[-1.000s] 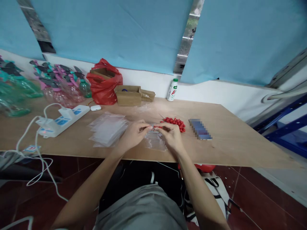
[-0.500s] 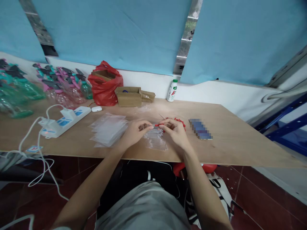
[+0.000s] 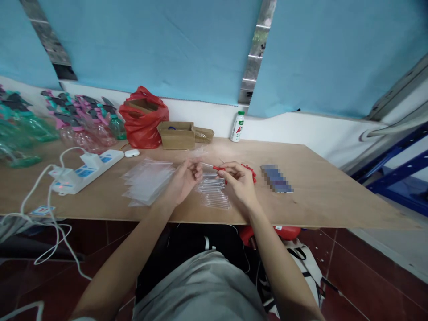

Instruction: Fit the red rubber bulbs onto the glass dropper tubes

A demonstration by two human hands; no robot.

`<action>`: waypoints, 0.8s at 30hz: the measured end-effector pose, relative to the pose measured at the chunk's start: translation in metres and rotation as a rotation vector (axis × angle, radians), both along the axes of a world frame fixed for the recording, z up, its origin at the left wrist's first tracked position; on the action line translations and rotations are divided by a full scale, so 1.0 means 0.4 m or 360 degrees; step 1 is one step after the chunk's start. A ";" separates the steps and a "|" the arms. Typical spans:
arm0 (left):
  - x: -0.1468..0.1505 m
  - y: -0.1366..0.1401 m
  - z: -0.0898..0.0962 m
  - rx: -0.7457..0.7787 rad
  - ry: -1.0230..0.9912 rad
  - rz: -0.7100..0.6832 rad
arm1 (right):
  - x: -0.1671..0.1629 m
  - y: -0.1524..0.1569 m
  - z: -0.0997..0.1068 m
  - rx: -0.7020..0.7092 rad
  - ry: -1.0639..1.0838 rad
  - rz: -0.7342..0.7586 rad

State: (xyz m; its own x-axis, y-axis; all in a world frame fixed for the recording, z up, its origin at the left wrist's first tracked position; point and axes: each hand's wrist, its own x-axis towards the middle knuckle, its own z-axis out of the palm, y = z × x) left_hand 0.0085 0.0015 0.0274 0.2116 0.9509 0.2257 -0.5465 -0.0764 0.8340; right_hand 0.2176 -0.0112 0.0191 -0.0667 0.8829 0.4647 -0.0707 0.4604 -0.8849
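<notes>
My right hand (image 3: 241, 179) is closed in a pinch on the red handle of a small screwdriver (image 3: 218, 168). Its thin shaft points left, to the curled fingers of my left hand (image 3: 183, 182), which grip the far end. Below both hands, a row of thin, shiny, clear-looking rods (image 3: 214, 189) lies side by side on the table. Several red handles (image 3: 249, 171) are piled just beyond my right hand, partly hidden by it. Left of my left hand is a spread stack of clear plastic bags (image 3: 147, 183).
A phone (image 3: 277, 178) lies to the right. Behind stand a white bottle (image 3: 237, 127), a cardboard box (image 3: 177, 136) and a red plastic bag (image 3: 143, 122). On the left are a power strip (image 3: 88, 171) with cables, an earbud case (image 3: 132, 153) and several spray bottles (image 3: 93, 127).
My hands were close together on the red handle above the rods. Now my left hand has drawn away to the left, and the thin shaft shows between them.
</notes>
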 end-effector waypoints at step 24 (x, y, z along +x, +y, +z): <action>0.019 -0.042 0.009 -0.0247 -0.0596 -0.0156 | -0.030 -0.007 -0.038 0.0099 -0.0121 -0.0010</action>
